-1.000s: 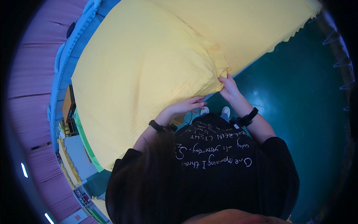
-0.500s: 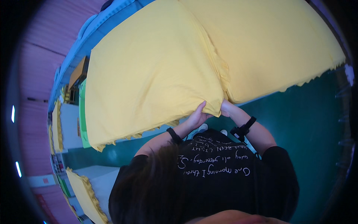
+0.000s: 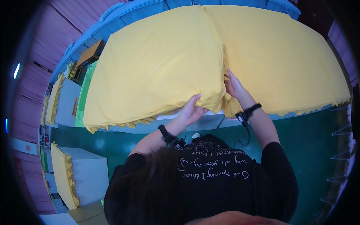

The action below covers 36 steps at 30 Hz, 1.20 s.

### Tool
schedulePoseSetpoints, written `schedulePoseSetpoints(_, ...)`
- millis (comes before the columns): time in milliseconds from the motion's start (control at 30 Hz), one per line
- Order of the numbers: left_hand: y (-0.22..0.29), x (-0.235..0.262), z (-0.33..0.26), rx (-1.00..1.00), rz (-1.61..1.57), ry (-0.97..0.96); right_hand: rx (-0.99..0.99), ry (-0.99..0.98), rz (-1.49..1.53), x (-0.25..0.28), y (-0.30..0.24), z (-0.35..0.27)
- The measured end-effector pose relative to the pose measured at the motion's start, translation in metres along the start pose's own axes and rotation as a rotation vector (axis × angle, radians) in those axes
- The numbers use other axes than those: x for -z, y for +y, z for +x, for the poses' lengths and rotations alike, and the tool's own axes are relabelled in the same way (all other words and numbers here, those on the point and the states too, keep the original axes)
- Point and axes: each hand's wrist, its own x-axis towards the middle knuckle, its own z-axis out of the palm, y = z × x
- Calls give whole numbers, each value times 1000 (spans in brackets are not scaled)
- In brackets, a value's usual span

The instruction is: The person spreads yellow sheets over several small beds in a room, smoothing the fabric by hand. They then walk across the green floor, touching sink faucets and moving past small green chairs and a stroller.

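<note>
A yellow cloth cover with a ruffled hem lies over a pale, flat-topped block in front of me. My left hand grips its near right corner, thumb on top and fingers curled under the hem. On the corner's other side, my right hand reaches into the seam beside a second yellow cover. Its fingers are stretched out against the cloth's side edge, with the fingertips partly hidden. The left cover's corner bulges up slightly, and faint creases run across its top.
Blue padded seating curves along the far side. At left stand a green bin-like piece, a wooden table and another pale block with a yellow frilled cover. Green floor extends to the right. A cable hangs from my right wrist device.
My right hand has moved up and away from the corner along the seam, its fingers extending. My left hand still grips the corner, slightly further left. The view has shifted, showing more of the far side.
</note>
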Motion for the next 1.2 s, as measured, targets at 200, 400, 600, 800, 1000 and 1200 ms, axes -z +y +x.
schedulePoseSetpoints(200, 11, -27, -2, -14, 3, -89, 422, -253, -300, -94, -90, 20)
schedulePoseSetpoints(400, -17, 6, 0, 181, -18, -69, 77, -316, -238, -44, -13, 0)
schedulePoseSetpoints(600, -26, 23, 11, 227, -203, -85, -160, -464, 41, -27, 21, -14)
schedulePoseSetpoints(800, -48, 37, 17, 302, -39, -120, -44, -324, -209, -5, 34, 2)
schedulePoseSetpoints(1000, -66, 82, 10, 701, 483, 133, 269, -240, -753, 53, 41, -27)
schedulePoseSetpoints(1200, -68, 100, 6, 699, 522, 97, 200, 124, -639, -3, 81, -104)
